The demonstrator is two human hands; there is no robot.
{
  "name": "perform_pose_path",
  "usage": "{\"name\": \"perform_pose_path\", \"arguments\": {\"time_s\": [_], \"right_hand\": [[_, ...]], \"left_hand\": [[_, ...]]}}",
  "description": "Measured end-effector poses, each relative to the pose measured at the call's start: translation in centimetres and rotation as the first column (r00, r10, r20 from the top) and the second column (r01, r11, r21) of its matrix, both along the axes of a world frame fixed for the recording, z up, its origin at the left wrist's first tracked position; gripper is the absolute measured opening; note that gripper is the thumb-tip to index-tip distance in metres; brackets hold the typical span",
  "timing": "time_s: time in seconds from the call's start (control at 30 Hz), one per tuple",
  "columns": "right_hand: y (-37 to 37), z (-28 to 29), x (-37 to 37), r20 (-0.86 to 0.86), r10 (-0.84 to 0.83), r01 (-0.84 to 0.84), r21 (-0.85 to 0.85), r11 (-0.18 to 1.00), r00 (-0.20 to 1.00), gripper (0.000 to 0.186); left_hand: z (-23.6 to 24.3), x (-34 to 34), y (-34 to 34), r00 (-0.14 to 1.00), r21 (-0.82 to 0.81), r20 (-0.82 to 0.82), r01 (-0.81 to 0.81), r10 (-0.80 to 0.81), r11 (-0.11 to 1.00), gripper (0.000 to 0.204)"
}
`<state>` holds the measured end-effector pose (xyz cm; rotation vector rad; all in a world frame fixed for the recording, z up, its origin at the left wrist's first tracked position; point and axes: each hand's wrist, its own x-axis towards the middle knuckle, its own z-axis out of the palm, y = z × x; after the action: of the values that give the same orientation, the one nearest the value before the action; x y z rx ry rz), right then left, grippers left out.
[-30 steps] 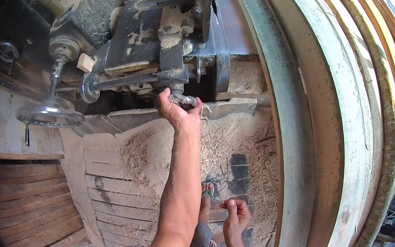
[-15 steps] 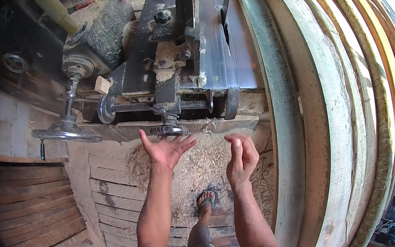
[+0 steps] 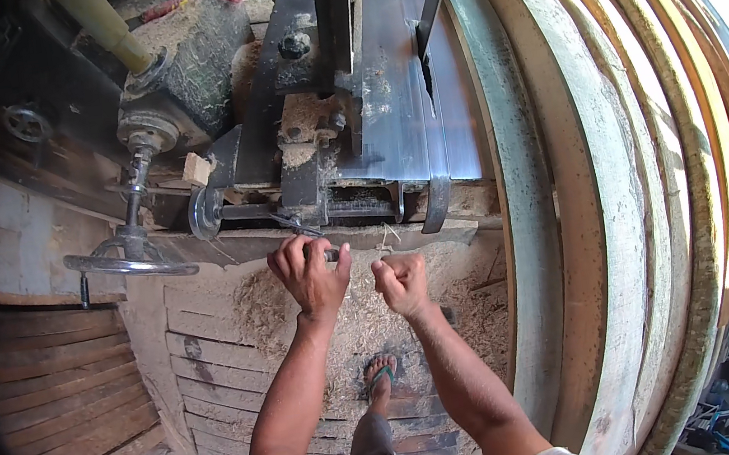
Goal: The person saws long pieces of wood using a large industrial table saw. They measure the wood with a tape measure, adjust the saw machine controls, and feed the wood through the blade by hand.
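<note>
At the front of a dusty saw table (image 3: 407, 131), my left hand (image 3: 309, 275) curls over a dark knob (image 3: 328, 255) below the sliding bracket (image 3: 304, 185). Most of that knob is hidden by its fingers. Just to the right, my right hand (image 3: 401, 282) is closed, thumb against curled fingers; whatever it may hold is hidden. Left of both hands is a chrome handwheel (image 3: 100, 262) on a shaft, and a small wood offcut (image 3: 197, 169) lies beside the table.
Long boards (image 3: 583, 228) run along the right side, with more rough planks (image 3: 713, 139) beyond. Stacked wood (image 3: 62, 392) is at lower left. Sawdust covers the slatted floor (image 3: 238, 379), where my sandalled foot (image 3: 381, 373) stands. A tall upright (image 3: 330, 22) rises from the machine.
My left hand was on the knob a second ago, came away open, and is now curled on it again. My right hand has risen from low down and moved close to the left one.
</note>
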<state>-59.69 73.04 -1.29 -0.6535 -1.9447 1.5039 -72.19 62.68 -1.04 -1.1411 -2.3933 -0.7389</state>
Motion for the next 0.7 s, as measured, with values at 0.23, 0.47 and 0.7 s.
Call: {"name": "perform_pose_path", "arguments": {"time_s": [0.23,0.47,0.7], "right_hand": [[-1.0,-5.9,-5.6,-0.041,0.040,-0.056,-0.573,0.818,0.998,0.049],[-0.6,1.5,-5.9,0.341,0.260,-0.189,-0.226,0.956,0.903,0.064],[-0.2,1.7,-5.6,0.479,0.185,-0.150,-0.112,0.982,0.858,0.068]], "left_hand": [[-2.2,-2.2,2.2,0.574,0.453,0.810,-0.484,-0.119,0.749,0.016],[-4.7,-5.6,-1.0,-0.183,0.254,0.835,-0.710,-0.520,0.657,0.018],[2.1,-3.9,1.3,0.623,0.300,0.780,-0.277,-0.067,0.913,0.049]]}}
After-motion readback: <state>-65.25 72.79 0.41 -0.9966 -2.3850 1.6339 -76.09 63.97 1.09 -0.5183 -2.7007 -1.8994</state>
